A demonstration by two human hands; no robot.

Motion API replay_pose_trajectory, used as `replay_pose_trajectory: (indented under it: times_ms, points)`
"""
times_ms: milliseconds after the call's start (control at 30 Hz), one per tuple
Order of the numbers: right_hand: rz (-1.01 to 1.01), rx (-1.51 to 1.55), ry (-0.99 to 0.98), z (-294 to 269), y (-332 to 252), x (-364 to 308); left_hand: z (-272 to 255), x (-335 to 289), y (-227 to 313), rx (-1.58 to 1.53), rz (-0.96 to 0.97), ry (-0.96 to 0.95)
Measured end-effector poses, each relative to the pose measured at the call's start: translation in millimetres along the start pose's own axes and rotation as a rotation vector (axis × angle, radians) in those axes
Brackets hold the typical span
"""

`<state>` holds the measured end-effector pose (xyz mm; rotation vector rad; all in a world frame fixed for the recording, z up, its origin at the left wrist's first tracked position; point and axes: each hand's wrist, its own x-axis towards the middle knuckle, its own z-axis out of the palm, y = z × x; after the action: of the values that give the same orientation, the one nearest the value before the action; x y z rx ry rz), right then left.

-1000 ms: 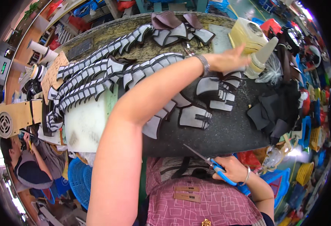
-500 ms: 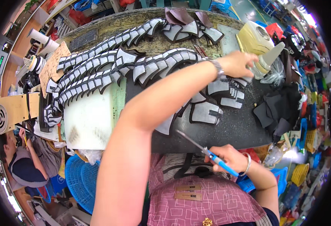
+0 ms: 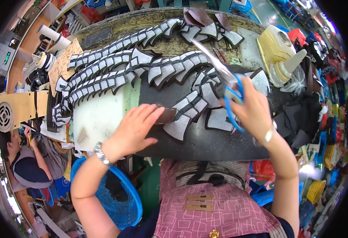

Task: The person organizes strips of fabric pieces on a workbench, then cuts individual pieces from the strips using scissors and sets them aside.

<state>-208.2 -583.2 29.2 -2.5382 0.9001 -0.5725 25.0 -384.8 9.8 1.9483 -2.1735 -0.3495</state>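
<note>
Pressing a dark brown leather piece (image 3: pixel 165 116), left hand (image 3: pixel 136 129) lies flat; right hand (image 3: pixel 253 109) grips blue-handled scissors (image 3: pixel 225 81).

- Long rows of overlapping grey cut pieces (image 3: pixel 102 75) run slantwise over the far part of the workbench (image 3: pixel 197 144).
- A pale yellow jug (image 3: pixel 275 49) with a cone-shaped spout stands at the bench's far right, a heap of black scraps (image 3: pixel 301 119) near it.
- A white board (image 3: pixel 98 119) lies on the left part of the bench.
- A blue plastic basket (image 3: pixel 122 202) sits below the bench's edge.
- Another person (image 3: pixel 27 158) sits at the lower left.
- A wooden box (image 3: pixel 15 113) with a round vent stands at the far left.
</note>
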Motion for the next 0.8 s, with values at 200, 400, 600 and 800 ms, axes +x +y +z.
replay_pose_trajectory:
  times_ms: [200,400,600,800]
  points:
    - [-0.299,-0.013,-0.162,58.4,-57.9,-5.7,49.4,-7.3,-10.3,0.024,0.052,0.310]
    - [-0.141,0.006,-0.135,95.7,-59.3,-18.8,-13.4,2.7,-2.5,-0.737,-0.295,-0.094]
    - [-0.012,0.251,-0.091,93.9,-53.1,-23.0,31.6,-24.2,-35.5,-1.530,-0.522,-0.160]
    - [0.148,0.458,-0.324,32.1,-44.9,-57.8,52.0,-58.8,-13.2,-0.360,-0.232,0.438]
